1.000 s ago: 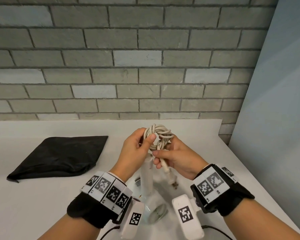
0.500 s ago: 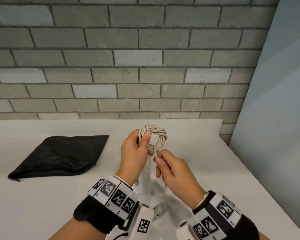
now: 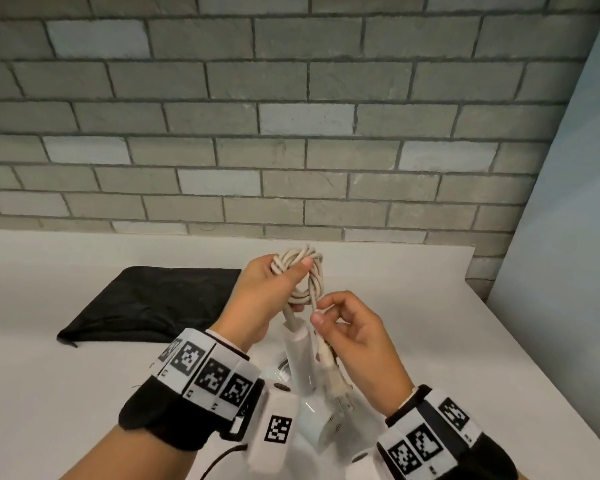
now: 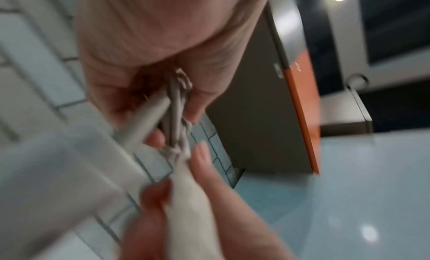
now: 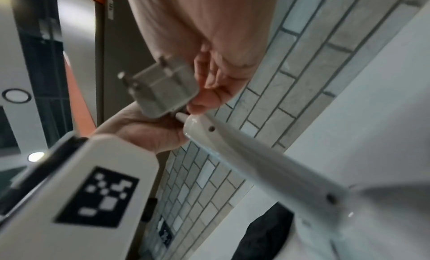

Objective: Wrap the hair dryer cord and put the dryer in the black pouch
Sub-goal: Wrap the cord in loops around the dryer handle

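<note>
**Cord coiled, dryer not yet pouched**

The black pouch [image 3: 146,303] lies flat, left of your left hand [image 3: 260,299], which grips the coiled cord [image 3: 302,275]. Your right hand [image 3: 354,327] pinches the loose end near the plug [image 3: 336,382]. The dryer [image 3: 302,362] hangs below. Tucking and pouching remain.

Right hand [image 5: 209,87] holds plug [image 5: 163,91] above dryer handle [image 5: 256,153].
</note>
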Tool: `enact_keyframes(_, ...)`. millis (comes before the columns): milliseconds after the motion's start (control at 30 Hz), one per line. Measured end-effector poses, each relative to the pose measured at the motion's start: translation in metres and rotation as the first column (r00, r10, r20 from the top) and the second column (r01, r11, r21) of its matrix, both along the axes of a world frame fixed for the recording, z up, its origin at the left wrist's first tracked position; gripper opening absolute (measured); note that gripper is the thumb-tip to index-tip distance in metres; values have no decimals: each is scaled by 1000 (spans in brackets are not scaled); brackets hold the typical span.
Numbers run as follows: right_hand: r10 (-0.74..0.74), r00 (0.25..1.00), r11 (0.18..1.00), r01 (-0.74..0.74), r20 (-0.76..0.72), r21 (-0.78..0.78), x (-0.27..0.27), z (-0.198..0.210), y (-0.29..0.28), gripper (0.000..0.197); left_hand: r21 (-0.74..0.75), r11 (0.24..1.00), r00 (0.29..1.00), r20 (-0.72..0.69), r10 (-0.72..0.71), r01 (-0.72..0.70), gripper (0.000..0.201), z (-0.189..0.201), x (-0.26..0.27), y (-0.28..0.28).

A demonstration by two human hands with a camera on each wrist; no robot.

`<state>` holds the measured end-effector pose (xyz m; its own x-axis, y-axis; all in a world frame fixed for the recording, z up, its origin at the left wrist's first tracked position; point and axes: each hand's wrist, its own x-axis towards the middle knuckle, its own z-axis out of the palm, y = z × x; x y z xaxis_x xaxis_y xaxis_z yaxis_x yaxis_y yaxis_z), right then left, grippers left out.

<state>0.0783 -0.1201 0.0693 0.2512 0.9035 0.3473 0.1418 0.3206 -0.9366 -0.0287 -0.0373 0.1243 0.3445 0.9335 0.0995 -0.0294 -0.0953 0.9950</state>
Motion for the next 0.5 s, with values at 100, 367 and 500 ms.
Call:
enact_keyframes(100, 50, 993, 997, -43, -110, 66, -16, -3, 3, 12, -232, 972, 988, 153, 4, 32, 25, -1, -2, 0)
enact_keyframes(367, 20, 994, 1000, -18, 103, -23, -26, -23, 17, 52, -374, 911, 931, 365, -24, 171, 28, -3, -11, 0)
enact_keyframes(500, 182, 979, 980, -172, 92, -100, -27, -22, 22, 59, -185, 978, 972, 229, -49, 93, 19, -2, -23, -3)
